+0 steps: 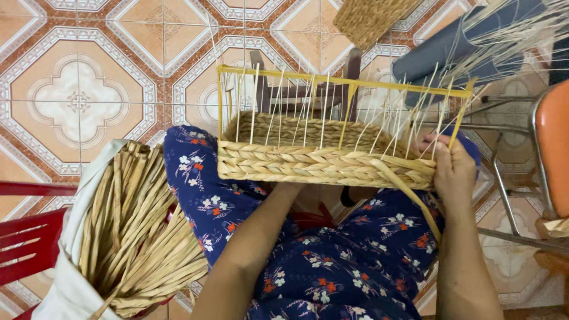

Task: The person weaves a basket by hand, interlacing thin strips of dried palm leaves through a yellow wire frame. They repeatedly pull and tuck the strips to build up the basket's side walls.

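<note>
The person wears a dark navy garment (332, 266) printed with small flowers — white, red and pale blue — covering both legs. Both forearms are bare, with no sleeves, rings or watch visible.

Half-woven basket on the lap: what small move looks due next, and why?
Probably the right hand should pull the loose flat strand snug and pass it behind the next thin upright. The strand hangs free off the basket's right corner, the braided rows stop well below the yellow frame, and the left hand is hidden beneath the basket.
</note>
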